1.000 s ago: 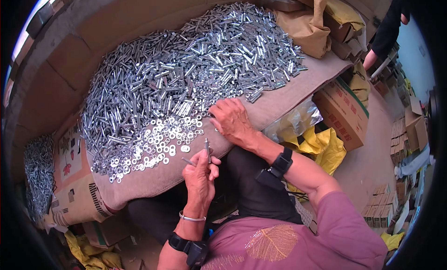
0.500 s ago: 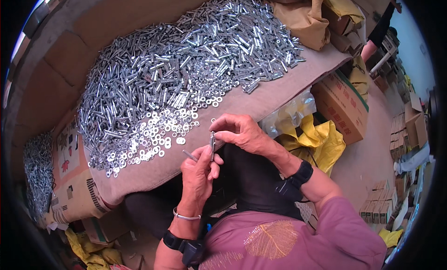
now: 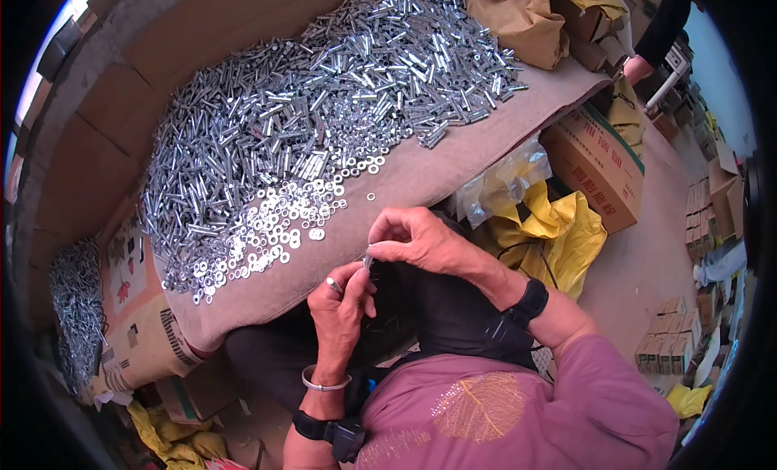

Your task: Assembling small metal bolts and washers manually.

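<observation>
Both hands meet over my lap, at the front edge of the cloth-covered surface. Upright between the fingers of my left hand (image 3: 341, 301) is an expansion bolt (image 3: 367, 262), its lower part hidden by them. A second metal piece, a sleeve or rod (image 3: 333, 284), juts from the same hand beside the index finger. My right hand (image 3: 422, 243) pinches the bolt's top end with thumb and forefinger, and the fingertips cover whatever sits there. Flat washers (image 3: 279, 219) lie scattered in front, and behind them spreads a heap of metal sleeves (image 3: 267, 138) with small nuts among them.
The brown cloth (image 3: 453, 158) slopes toward me. More long metal parts (image 3: 77, 316) are piled at the far left. To the right stand a cardboard carton (image 3: 595, 166), a yellow sack (image 3: 566, 243) and clear plastic (image 3: 506, 182). Another person's arm (image 3: 660, 37) shows at upper right.
The view has shifted slightly. My right fingertips now cover the bolt's top, which showed more before. The spare piece in my left hand has turned, its end now facing up.
</observation>
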Motion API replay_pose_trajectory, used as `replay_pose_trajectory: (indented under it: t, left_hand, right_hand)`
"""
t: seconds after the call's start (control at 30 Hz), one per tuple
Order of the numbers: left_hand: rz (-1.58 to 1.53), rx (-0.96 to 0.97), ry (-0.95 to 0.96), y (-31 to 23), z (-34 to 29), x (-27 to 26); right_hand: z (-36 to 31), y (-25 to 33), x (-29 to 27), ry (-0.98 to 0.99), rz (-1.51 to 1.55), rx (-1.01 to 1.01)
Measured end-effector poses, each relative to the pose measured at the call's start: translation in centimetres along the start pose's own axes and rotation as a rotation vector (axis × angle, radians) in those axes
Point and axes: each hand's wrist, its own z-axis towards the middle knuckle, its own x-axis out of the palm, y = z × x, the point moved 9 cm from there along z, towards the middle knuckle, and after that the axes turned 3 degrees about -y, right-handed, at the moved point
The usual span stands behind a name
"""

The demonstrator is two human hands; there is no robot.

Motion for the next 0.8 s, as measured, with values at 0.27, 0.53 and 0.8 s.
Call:
replay_pose_trajectory:
  t: [0.27,0.53,0.8]
  left_hand:
    - [0.358,0.348,-0.138,-2.5,-1.3,-0.4]
    - [0.308,0.245,-0.306,-1.2,-0.8,-6.2]
    - [0.503,0.275,-0.086,-2.2,-1.5,-2.9]
  right_hand:
    - [3.0,-2.8,4.3,-0.091,0.107,0.027]
    - [-0.6,-1.1,7.7,-0.082,-0.13,-0.191]
    - [-1.7,3.3,7.8,-0.089,-0.597,-0.545]
